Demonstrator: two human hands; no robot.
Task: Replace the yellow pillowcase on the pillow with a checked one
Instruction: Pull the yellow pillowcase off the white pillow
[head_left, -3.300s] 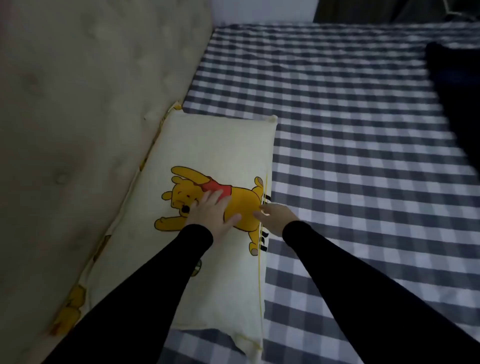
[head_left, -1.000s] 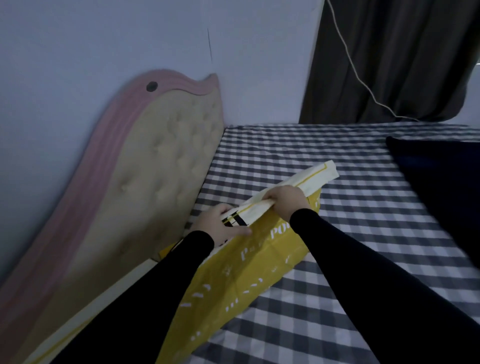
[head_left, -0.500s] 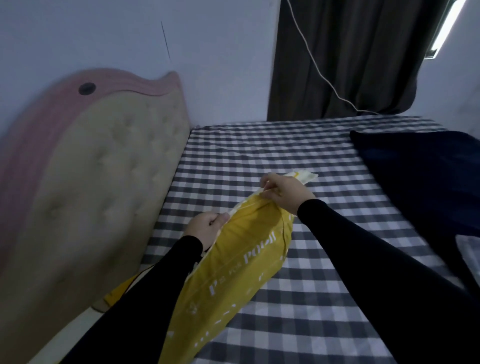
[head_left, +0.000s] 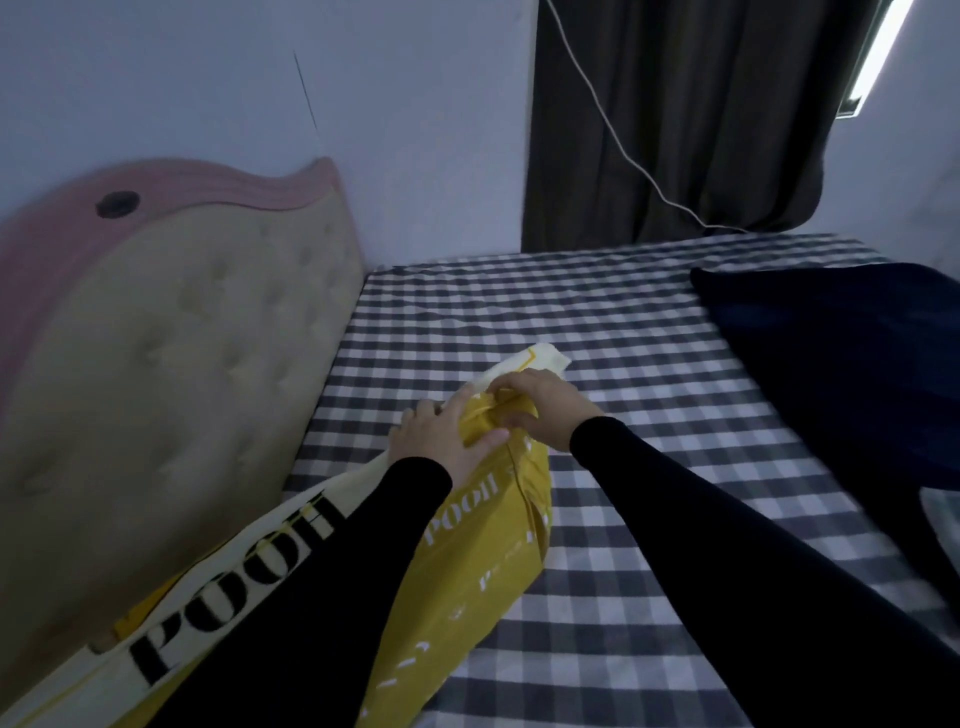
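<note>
Pillowcase (head_left: 483, 551), yellow, still covers the pillow; left hand (head_left: 441, 441) and right hand (head_left: 540, 410) pinch its bunched end. No checked replacement visible.

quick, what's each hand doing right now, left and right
Left hand: closed on the yellow pillowcase, pinching fabric near the far end.
Right hand: closed on the same pillowcase, bunching fabric right next to the left.
</note>
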